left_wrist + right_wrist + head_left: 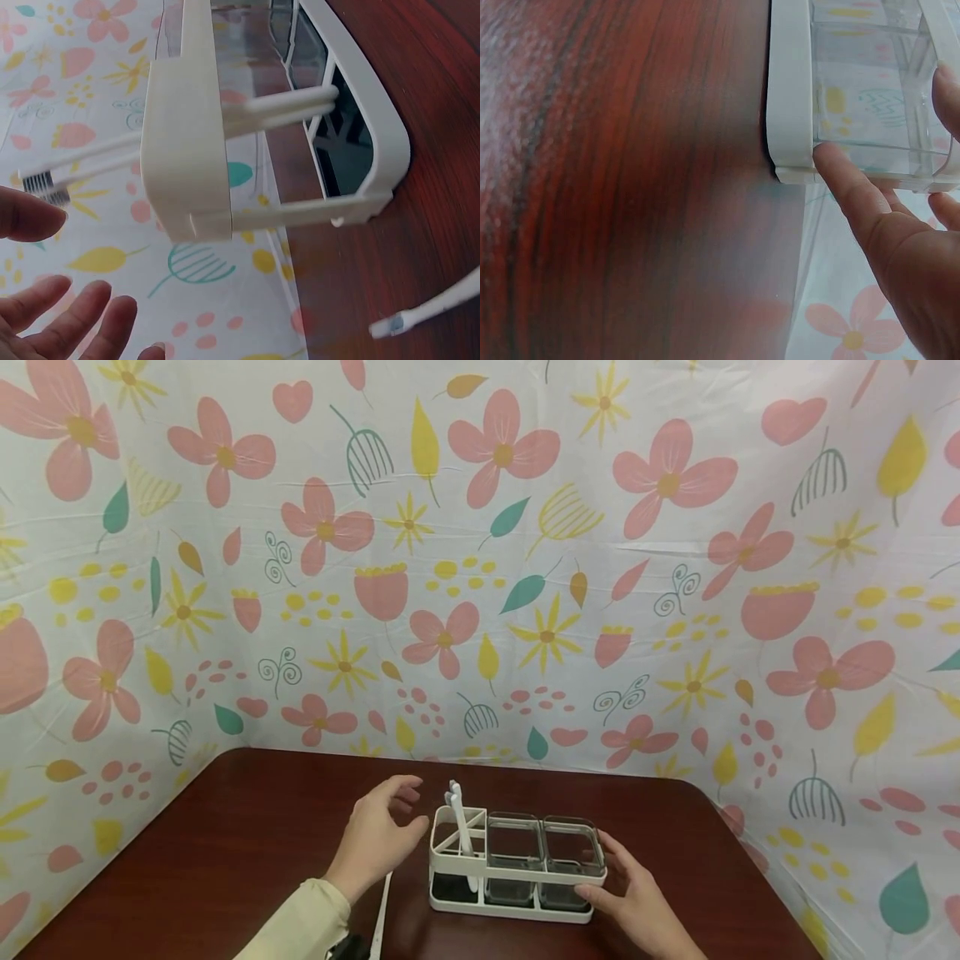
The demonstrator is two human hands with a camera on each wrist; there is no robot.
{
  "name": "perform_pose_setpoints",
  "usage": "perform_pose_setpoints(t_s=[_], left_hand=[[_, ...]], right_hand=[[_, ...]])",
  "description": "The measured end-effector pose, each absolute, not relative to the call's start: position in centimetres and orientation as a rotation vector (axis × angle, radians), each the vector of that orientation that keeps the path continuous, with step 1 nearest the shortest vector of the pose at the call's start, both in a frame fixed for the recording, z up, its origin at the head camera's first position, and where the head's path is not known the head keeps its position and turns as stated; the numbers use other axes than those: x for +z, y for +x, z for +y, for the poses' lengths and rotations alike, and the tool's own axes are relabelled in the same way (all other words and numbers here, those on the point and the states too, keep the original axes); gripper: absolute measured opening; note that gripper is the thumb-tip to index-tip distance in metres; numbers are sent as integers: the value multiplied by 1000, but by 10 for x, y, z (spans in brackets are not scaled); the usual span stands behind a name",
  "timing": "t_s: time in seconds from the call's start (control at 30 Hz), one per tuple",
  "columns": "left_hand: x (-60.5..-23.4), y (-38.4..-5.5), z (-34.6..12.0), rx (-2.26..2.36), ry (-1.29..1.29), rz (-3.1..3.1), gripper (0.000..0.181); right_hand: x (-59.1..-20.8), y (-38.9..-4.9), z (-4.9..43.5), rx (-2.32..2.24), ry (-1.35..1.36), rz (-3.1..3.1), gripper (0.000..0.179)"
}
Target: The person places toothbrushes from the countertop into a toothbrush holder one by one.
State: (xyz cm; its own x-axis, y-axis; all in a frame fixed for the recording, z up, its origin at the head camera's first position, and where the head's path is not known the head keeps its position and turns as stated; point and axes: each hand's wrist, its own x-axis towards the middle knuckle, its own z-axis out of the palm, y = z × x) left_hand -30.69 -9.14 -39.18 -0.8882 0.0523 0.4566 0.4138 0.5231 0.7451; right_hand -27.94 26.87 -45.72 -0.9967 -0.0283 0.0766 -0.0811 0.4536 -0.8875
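A white toothbrush holder (517, 874) stands on the table, with two clear cups (573, 858) in its middle and right sections. Two white toothbrushes (462, 831) lean, bristles up, in its divided left section. My right hand (637, 897) holds the holder's right end, thumb at the front and fingers round the side. Just left of the holder, my left hand (375, 839) is raised with loosely bent fingers and nothing in them. In the left wrist view its fingertips are near the brush heads (45, 186). Another white toothbrush (381, 914) lies on the table below the left hand.
The dark red wooden table (285, 810) has rounded far corners. Behind it and along both sides hangs a white sheet (480, 710) printed with flowers and leaves.
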Motion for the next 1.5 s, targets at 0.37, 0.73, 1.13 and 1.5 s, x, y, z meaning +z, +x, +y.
perform_pose_setpoints(t_s=[0.37,0.73,1.13,1.5], left_hand=[[-395,-309,-122,-1244,-295,-2472,72],[-405,-310,-137,-1124,-175,-2760,114],[-423,-307,-144,-1073,-54,-3005,125],[-430,-303,-137,-1078,-32,-3072,117]], right_hand=[[-458,-280,268,1595,87,-2632,85],[-459,-275,269,1554,109,-2632,85],[-459,-280,267,1582,122,-2639,83],[-459,-280,266,1577,105,-2629,84]])
